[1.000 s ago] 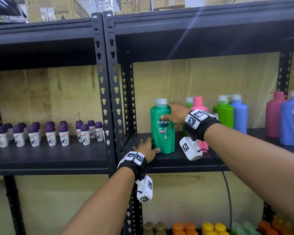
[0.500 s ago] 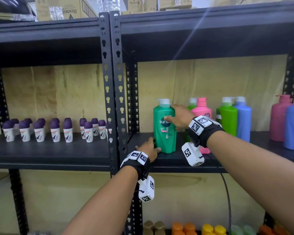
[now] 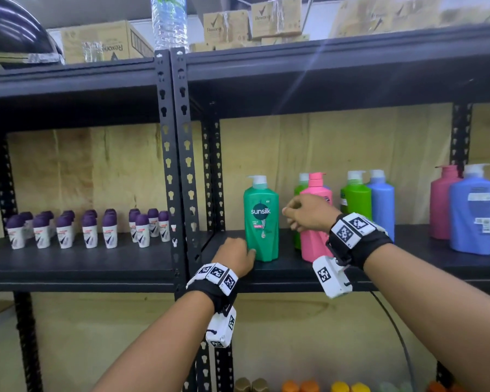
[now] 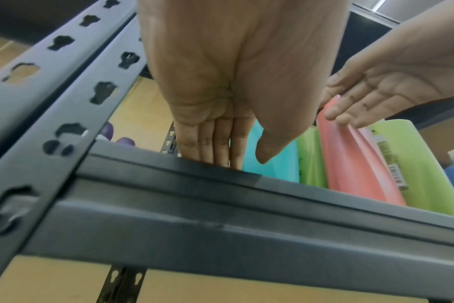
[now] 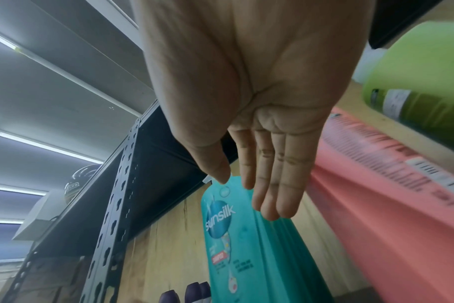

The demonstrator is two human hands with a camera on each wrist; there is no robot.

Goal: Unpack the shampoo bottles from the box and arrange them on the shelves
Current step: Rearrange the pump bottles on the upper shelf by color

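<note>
- Where the two shelf bays meet, a green bottle (image 3: 261, 219) stands upright near the front edge of the middle shelf (image 3: 294, 274), at the left end of the right-hand bay.
- It is teal-green plastic with a white pump top and "sunsilk" in white across a darker round patch, with a small pink band below.
- Left hand (image 3: 236, 254) rests on the shelf at the bottle's foot, fingers (image 4: 215, 143) straight and together, the thumb touching the bottle's lower left side; it grasps nothing.
- Right hand (image 3: 309, 212) hangs just right of the bottle, in front of a pink bottle (image 3: 314, 222); the wrist view shows its fingers (image 5: 270, 184) straight and released, holding nothing.
- Behind and right of the pink one stand lime-green bottles (image 3: 355, 199), a blue bottle (image 3: 382, 205), then, well apart, a darker pink bottle (image 3: 443, 202) and a big blue bottle (image 3: 474, 216).
- On the left bay's shelf sit rows of small white roll-ons (image 3: 89, 227) with purple caps.
- Shelving is black metal with slotted posts (image 3: 171, 165), backed by pale plywood.
- Cardboard boxes (image 3: 96, 42), a clear water bottle (image 3: 169, 21) and a dark helmet (image 3: 14, 38) sit on top.
- Orange and yellow caps (image 3: 309, 386) show on the shelf below.
</note>
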